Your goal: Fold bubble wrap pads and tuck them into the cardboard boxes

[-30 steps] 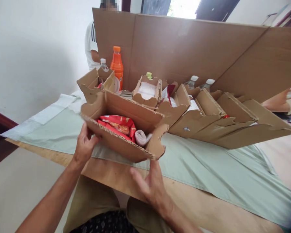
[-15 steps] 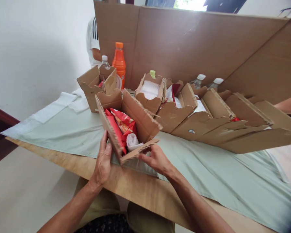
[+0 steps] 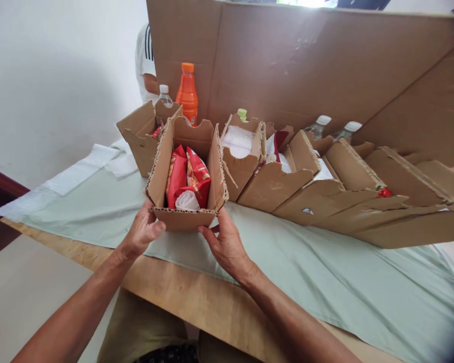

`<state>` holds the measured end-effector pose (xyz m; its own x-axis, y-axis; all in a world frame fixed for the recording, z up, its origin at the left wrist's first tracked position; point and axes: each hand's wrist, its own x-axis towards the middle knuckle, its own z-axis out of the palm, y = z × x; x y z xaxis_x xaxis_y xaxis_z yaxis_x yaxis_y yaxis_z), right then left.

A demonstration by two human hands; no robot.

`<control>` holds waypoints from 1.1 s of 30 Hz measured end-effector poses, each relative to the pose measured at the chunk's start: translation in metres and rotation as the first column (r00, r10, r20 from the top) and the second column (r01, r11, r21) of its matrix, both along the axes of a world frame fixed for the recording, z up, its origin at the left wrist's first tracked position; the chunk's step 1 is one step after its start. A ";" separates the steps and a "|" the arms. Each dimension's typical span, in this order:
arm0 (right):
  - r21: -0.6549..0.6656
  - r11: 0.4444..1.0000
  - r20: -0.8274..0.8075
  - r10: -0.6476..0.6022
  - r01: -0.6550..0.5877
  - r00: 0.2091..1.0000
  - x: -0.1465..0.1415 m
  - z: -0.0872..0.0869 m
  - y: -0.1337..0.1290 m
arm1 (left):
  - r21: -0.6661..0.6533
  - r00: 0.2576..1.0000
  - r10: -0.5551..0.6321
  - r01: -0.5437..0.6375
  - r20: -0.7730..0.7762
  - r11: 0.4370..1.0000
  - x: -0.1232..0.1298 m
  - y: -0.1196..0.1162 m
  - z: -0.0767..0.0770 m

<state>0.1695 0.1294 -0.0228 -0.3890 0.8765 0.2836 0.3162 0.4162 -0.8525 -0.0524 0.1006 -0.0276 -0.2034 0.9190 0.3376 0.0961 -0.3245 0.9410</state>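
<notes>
Between my two hands is an open-topped cardboard box (image 3: 187, 220), its low front edge facing me. Inside it stand red snack packets (image 3: 178, 174), with a rolled white wrap (image 3: 188, 200) lying in front of them. My left hand (image 3: 144, 231) grips the box's front left corner, the thumb on the front panel and the fingers partly hidden behind the side. At the front right corner my right hand (image 3: 227, 244) holds the box, thumb low on the front and fingers along the side.
Behind on the left stands another cardboard box (image 3: 139, 151), beside an orange bottle (image 3: 188, 96). A row of similar boxes (image 3: 276, 194) runs to the right. A tall cardboard panel (image 3: 287, 65) backs the cloth-covered table (image 3: 272, 242). Bubble wrap (image 3: 79, 171) lies left. A person's sleeve (image 3: 146, 50) shows behind.
The box has turned from slanted to nearly facing me and moved back beside the row. My left hand has shifted left to its front corner; my right has moved to the right corner.
</notes>
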 end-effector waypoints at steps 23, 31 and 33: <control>0.102 0.995 0.078 -0.030 0.022 0.997 -0.022 -0.069 0.037 | -0.100 0.728 0.343 -0.490 -0.593 0.866 -0.011 0.109 0.003; 0.129 0.991 0.097 -0.044 0.031 0.994 -0.023 -0.065 0.038 | -0.126 0.744 0.350 -0.500 -0.569 0.857 0.000 0.144 -0.019; 0.129 0.991 0.095 -0.038 0.026 0.995 -0.023 -0.065 0.039 | -0.129 0.752 0.328 -0.478 -0.571 0.869 0.001 0.141 -0.022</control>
<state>0.1467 0.1680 -0.0877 -0.3924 0.8480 0.3564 0.4097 0.5080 -0.7576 -0.0513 0.2412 -0.0500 -0.4386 0.8569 0.2709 0.6545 0.0981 0.7497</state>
